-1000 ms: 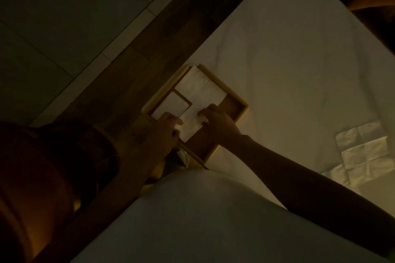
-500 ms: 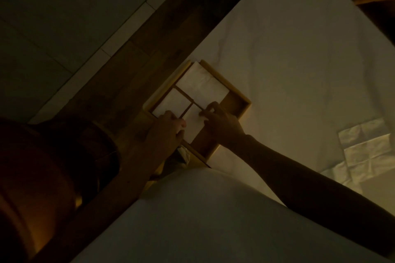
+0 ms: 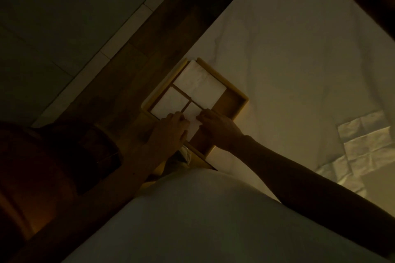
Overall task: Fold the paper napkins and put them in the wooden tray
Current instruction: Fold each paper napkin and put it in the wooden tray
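Note:
A wooden tray point(image 3: 241, 103) with dividers lies at the edge of the white-covered surface. Folded white napkins fill its compartments: a large one point(image 3: 198, 83) at the far end, a small one point(image 3: 167, 102) at the left, and another point(image 3: 193, 116) under my fingers. My left hand point(image 3: 171, 132) and my right hand point(image 3: 218, 128) both press fingertips on that near napkin inside the tray. The tray's right compartment point(image 3: 229, 102) shows bare wood. Unfolded napkins point(image 3: 367, 145) lie spread at the right edge of the surface.
A dark wooden strip point(image 3: 128, 66) runs diagonally beside the tray, with pale floor tiles point(image 3: 53, 17) beyond. A white pillow-like mass point(image 3: 192, 220) fills the lower middle. The scene is dim.
The napkin that lay over the dividers has been pushed down into the near compartment, so the dividers show. Both hands have stayed on it, shifting slightly toward the tray's near corner.

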